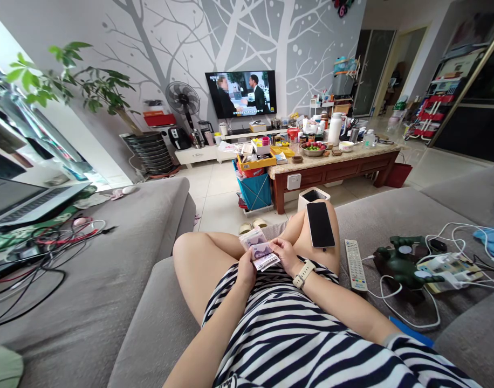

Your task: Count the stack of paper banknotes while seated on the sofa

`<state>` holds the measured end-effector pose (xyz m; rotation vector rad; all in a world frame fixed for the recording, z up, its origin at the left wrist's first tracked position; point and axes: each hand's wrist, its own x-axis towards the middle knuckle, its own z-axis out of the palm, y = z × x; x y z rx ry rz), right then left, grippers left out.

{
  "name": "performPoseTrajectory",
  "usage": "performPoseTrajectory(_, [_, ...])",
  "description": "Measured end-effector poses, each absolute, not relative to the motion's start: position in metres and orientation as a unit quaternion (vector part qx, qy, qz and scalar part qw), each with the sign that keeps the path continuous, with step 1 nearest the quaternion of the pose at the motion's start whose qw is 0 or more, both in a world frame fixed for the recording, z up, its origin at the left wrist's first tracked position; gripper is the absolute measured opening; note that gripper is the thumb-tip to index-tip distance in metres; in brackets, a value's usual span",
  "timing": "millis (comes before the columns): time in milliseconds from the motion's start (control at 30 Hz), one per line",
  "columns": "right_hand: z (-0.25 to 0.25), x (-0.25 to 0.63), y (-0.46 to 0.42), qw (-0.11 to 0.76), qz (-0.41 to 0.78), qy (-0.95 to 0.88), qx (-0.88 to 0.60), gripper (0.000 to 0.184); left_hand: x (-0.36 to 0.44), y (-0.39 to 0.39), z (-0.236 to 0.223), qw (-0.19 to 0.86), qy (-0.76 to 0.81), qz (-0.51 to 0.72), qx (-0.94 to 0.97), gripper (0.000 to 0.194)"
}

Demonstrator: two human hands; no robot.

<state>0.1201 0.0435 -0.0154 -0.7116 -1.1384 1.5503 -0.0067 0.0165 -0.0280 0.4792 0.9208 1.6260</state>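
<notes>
Notes: purplish banknotes (261,249), "5" showing, in a stack btwn the 2 hands, far end fanned; count can't tell.
L hand (246,268): gripping the stack at its L side, thumb on top; fingers beneath mostly hidden.
R hand (286,257): thumb + fingertips pinching R edge of the notes; how many, unclear.
Fingering: prob. leafing thru the stack, my read.
Next pinch: calls for firm L grip + light R touch, so 1 note parts w/o the rest slipping.
Phone (320,224): dark screen, on R thigh (328,258).
Remote (355,265): on sofa (368,215), beside R thigh.
</notes>
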Motion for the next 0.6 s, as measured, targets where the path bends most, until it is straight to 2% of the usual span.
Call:
performPoseTrajectory(300, [-0.0193, 0.1204, 0.0448, 0.514, 0.653, -0.476, -0.287, 0.026, -0.0057, 0.0147, -0.0241, 0.575, 0.386, 0.691, 0.205, 0.023])
performPoseTrajectory(600, [-0.0215, 0.1169, 0.0458, 0.506, 0.657, -0.48, -0.287, 0.033, -0.004, 0.0134, -0.0243, 0.584, 0.375, 0.689, 0.208, 0.03])
